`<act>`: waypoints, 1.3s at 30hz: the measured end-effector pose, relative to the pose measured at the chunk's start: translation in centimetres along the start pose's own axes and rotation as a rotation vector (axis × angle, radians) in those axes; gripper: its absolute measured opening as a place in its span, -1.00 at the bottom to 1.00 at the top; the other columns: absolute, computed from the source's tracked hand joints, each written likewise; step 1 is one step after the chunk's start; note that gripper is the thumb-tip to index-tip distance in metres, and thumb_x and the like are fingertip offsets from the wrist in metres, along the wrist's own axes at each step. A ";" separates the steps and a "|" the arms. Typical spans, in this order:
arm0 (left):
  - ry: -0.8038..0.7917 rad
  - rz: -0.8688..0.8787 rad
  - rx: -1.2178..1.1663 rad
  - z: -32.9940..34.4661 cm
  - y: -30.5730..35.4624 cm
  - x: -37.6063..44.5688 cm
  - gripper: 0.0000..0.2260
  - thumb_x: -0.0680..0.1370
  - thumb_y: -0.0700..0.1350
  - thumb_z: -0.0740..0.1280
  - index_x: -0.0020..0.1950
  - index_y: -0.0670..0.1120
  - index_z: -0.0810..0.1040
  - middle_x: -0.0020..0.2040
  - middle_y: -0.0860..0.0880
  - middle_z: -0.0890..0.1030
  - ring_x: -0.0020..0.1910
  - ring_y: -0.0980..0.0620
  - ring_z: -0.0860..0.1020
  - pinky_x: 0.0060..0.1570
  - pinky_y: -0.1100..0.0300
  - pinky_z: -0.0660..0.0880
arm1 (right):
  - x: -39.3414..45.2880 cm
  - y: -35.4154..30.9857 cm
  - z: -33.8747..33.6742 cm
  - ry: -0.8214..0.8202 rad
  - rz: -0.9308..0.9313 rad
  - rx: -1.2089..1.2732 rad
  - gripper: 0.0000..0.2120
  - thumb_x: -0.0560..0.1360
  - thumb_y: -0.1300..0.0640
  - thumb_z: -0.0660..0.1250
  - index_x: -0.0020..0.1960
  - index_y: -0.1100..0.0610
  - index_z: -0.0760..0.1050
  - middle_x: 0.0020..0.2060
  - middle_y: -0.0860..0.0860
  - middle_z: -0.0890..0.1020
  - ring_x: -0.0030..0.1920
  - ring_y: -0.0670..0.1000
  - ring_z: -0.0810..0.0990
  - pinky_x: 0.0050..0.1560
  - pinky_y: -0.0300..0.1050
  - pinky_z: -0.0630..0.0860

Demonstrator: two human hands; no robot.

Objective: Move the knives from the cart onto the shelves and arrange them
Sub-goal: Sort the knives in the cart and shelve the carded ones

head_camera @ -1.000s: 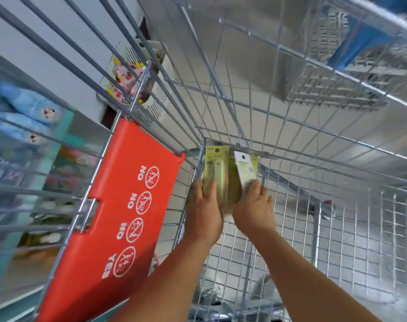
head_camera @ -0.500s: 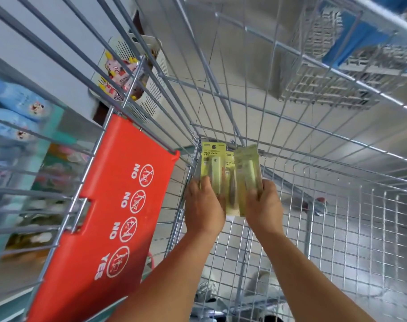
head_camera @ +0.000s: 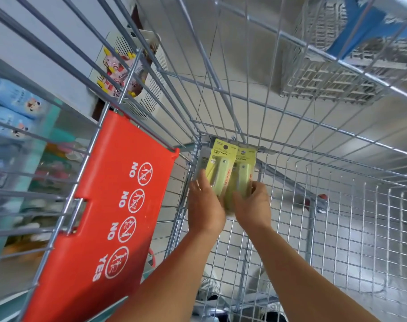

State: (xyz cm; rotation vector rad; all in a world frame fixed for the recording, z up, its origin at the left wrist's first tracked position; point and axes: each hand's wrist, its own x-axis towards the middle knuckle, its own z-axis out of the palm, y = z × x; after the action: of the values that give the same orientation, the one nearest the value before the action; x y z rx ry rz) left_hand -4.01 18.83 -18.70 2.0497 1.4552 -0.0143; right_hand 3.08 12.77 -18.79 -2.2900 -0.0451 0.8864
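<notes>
Your knife packs sit just above the middle of your view, a small stack of yellow-green carded blister packs printed "FRUIT KNIFE", deep in the far corner of the cart where the wire walls meet. Two card faces show, the left one overlapping the right; whether more lie behind them cannot be told. Your left hand grips the stack from its 9 o'clock edge, fingers closed on the left pack, and your right hand is clamped on the 3 o'clock edge with the thumb over the front of the right pack. Both grips sit low on the cards, at about 6 o'clock, so the header ends with the hang holes stand free at 12 o'clock

To do this lift well, square the cards against each other before you raise them, so that none slides out of the stack. Bring them straight up, clear of the wire walls, which could likely snag a card corner. The red child-seat flap lies at 9 o'clock of your hands; beyond it, at 10 o'clock, a white basket of toys hangs on a blurred shelf
</notes>
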 end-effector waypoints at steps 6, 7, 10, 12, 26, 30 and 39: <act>-0.046 -0.091 -0.022 -0.3 -0.3 0.1 -0.44 0.51 -0.15 0.33 0.45 -0.13 0.19 0.23 -0.18 0.42 0.22 -0.18 0.44 0.12 -0.04 0.44 | 0.2 -0.6 0.4 0.002 0.061 -0.082 -0.60 0.48 0.07 0.29 0.29 0.11 0.35 0.22 0.13 0.41 0.25 0.15 0.38 0.25 -0.05 0.34; -0.060 -0.107 -0.023 -0.4 -0.3 -0.1 -0.42 0.51 -0.12 0.34 0.46 -0.14 0.17 0.25 -0.18 0.41 0.23 -0.18 0.43 0.11 -0.03 0.43 | 0.2 -0.6 0.4 0.001 0.057 -0.092 -0.60 0.48 0.05 0.29 0.29 0.11 0.36 0.23 0.12 0.41 0.25 0.17 0.38 0.28 -0.04 0.33; -0.077 -0.111 -0.038 -0.5 -0.2 -0.7 -0.49 0.50 -0.08 0.35 0.38 -0.17 0.25 0.24 -0.16 0.42 0.20 -0.16 0.46 0.07 0.01 0.44 | 0.1 -0.5 0.4 0.005 0.024 -0.055 -0.59 0.45 -0.11 0.33 0.19 0.09 0.40 0.13 0.07 0.47 0.13 0.17 0.48 0.24 0.08 0.41; -0.075 -0.122 -0.050 -0.5 -0.1 -0.9 -0.57 0.49 -0.06 0.36 0.28 -0.17 0.32 0.19 -0.14 0.46 0.13 -0.15 0.49 0.00 0.03 0.47 | 0.1 -0.5 0.1 0.011 0.007 -0.044 -0.63 0.42 -0.15 0.33 0.09 0.06 0.40 0.04 0.03 0.49 0.05 0.16 0.52 0.15 0.13 0.47; -0.107 -0.089 0.099 -0.4 -0.3 -2.9 -0.48 0.45 0.02 0.41 0.33 -0.12 0.34 0.35 -0.11 0.29 0.35 -0.12 0.23 0.28 0.07 0.30 | -0.8 0.3 -1.3 -0.019 0.045 -0.044 -0.67 0.43 0.14 0.28 0.14 -0.01 0.26 -0.17 0.00 0.60 -0.06 0.16 0.57 -0.06 0.02 0.53; -0.142 -0.046 0.119 0.0 0.5 -3.7 -0.46 0.47 0.03 0.38 0.36 -0.14 0.31 0.36 -0.14 0.27 0.35 -0.14 0.23 0.30 0.08 0.28 | -1.2 1.1 -2.8 0.019 0.026 -0.014 -0.71 0.49 0.15 0.27 0.16 0.04 0.27 -0.18 -0.03 0.58 -0.21 0.09 0.53 -0.19 -0.13 0.37; -0.227 -0.191 -0.043 2.2 2.5 -4.4 -0.19 0.41 0.12 0.41 0.49 -0.16 0.09 0.40 -0.19 0.24 0.40 -0.19 0.21 0.38 -0.06 0.23 | -1.7 2.4 -5.1 -0.062 -0.063 -0.045 -0.41 0.50 0.24 0.27 0.45 -0.01 0.15 -0.01 -0.10 0.49 -0.12 0.02 0.50 -0.08 -0.14 0.42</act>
State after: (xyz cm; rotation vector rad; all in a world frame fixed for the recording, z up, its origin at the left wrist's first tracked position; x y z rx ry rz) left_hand -2.83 13.48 -17.75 1.8029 1.4874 -0.2814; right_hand 4.36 7.54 -16.49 -2.2895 -0.1655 0.9324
